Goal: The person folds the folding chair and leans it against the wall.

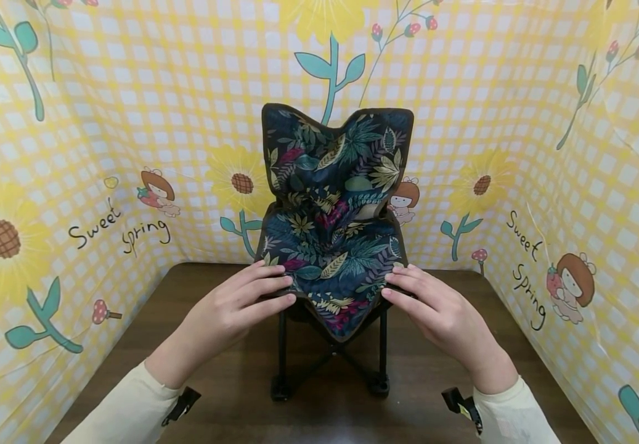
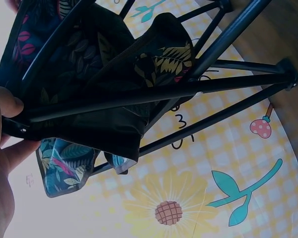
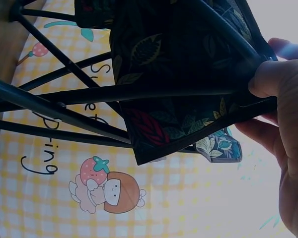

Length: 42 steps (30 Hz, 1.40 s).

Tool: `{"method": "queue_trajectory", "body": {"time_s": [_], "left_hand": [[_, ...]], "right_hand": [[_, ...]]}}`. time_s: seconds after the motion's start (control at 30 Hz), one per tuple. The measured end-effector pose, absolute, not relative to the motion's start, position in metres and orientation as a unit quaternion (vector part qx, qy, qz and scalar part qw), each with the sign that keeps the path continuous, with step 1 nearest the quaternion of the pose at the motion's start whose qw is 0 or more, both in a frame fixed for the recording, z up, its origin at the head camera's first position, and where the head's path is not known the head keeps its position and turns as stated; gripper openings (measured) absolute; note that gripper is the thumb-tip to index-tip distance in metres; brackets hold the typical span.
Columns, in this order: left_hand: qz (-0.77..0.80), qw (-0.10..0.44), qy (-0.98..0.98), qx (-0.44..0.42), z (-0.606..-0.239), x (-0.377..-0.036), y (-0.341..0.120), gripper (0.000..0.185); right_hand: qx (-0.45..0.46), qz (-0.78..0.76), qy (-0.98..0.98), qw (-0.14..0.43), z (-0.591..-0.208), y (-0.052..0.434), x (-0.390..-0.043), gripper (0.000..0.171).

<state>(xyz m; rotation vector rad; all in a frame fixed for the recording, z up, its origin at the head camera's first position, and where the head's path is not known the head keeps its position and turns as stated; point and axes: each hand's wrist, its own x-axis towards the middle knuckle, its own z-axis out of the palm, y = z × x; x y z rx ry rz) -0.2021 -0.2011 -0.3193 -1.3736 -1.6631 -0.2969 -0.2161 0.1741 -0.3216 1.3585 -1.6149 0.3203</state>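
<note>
At the far left, a yellow checked backdrop (image 1: 75, 154) printed with sunflowers and the words "Sweet Spring" is standing around the dark brown worktop (image 1: 225, 376). A cream sleeve is coming in from the lower left, and the left hand (image 1: 236, 305) is resting at the left front corner of a small folding chair (image 1: 333, 246). Its fingers are lying over the top of the seat edge, and the left wrist view is showing the thumb (image 2: 5, 101) pressing against the frame corner from the side while another finger is curling underneath, so this grip is clamped on the chair's corner.

The folding chair is standing upright in the middle of the worktop, near the back wall, opened out. Its fabric seat and backrest are dark with a leaf pattern in yellow, teal and red. Black legs (image 1: 281, 345) are crossing below the seat and ending in two feet on the worktop.

To the right, the right hand (image 1: 435, 308) is mirroring the left at the right front corner of the seat, fingers spread over the fabric edge. In the right wrist view the thumb (image 3: 268, 79) is bearing on the frame end and fingers are wrapping below it, so this grip is likewise closed around the chair. The backdrop is continuing along the right side.
</note>
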Motion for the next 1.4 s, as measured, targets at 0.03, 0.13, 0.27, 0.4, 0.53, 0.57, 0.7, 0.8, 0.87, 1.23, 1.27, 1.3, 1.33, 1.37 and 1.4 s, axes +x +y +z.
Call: {"method": "queue_trajectory", "body": {"time_s": [0.03,0.13,0.27,0.4,0.53,0.57,0.7,0.8,0.87,1.23,1.27,1.3,1.33,1.37,1.4], "left_hand": [[-0.121,0.464,-0.677,-0.559,-0.319,-0.202,-0.201,0.030],[-0.119,0.463,-0.679,-0.557,-0.320,-0.203,-0.201,0.030],[-0.117,0.463,-0.682,-0.554,-0.320,-0.204,-0.201,0.030],[-0.116,0.464,-0.682,-0.554,-0.320,-0.205,-0.201,0.031],[-0.115,0.464,-0.681,-0.554,-0.319,-0.205,-0.200,0.031],[-0.115,0.464,-0.682,-0.554,-0.319,-0.205,-0.200,0.031],[-0.116,0.464,-0.681,-0.554,-0.319,-0.206,-0.198,0.031],[-0.114,0.466,-0.681,-0.553,-0.319,-0.206,-0.198,0.031],[-0.113,0.468,-0.682,-0.551,-0.318,-0.206,-0.197,0.031],[-0.112,0.465,-0.685,-0.550,-0.313,-0.205,-0.193,0.032],[-0.111,0.465,-0.685,-0.549,-0.312,-0.205,-0.192,0.032],[-0.111,0.465,-0.686,-0.549,-0.312,-0.205,-0.192,0.032],[-0.110,0.464,-0.686,-0.549,-0.312,-0.206,-0.191,0.033],[-0.109,0.464,-0.687,-0.549,-0.312,-0.206,-0.191,0.033],[-0.108,0.464,-0.687,-0.549,-0.311,-0.206,-0.190,0.033]], "right_hand": [[0.558,0.131,-0.663,0.482,-0.321,0.174,-0.216,0.029],[0.557,0.130,-0.665,0.480,-0.321,0.173,-0.216,0.029],[0.556,0.130,-0.664,0.483,-0.320,0.173,-0.216,0.029],[0.555,0.130,-0.664,0.485,-0.319,0.172,-0.216,0.029],[0.555,0.131,-0.662,0.486,-0.318,0.170,-0.216,0.028],[0.555,0.131,-0.661,0.488,-0.318,0.170,-0.216,0.028],[0.556,0.131,-0.659,0.489,-0.318,0.168,-0.216,0.028],[0.556,0.131,-0.662,0.485,-0.318,0.167,-0.216,0.028],[0.556,0.130,-0.664,0.482,-0.317,0.167,-0.216,0.029],[0.553,0.125,-0.670,0.479,-0.315,0.165,-0.217,0.029],[0.554,0.125,-0.669,0.479,-0.314,0.165,-0.217,0.029],[0.555,0.126,-0.668,0.479,-0.314,0.165,-0.217,0.029],[0.556,0.126,-0.668,0.479,-0.313,0.165,-0.216,0.029],[0.557,0.126,-0.667,0.479,-0.312,0.164,-0.216,0.029],[0.558,0.126,-0.666,0.479,-0.312,0.164,-0.216,0.029]]}}
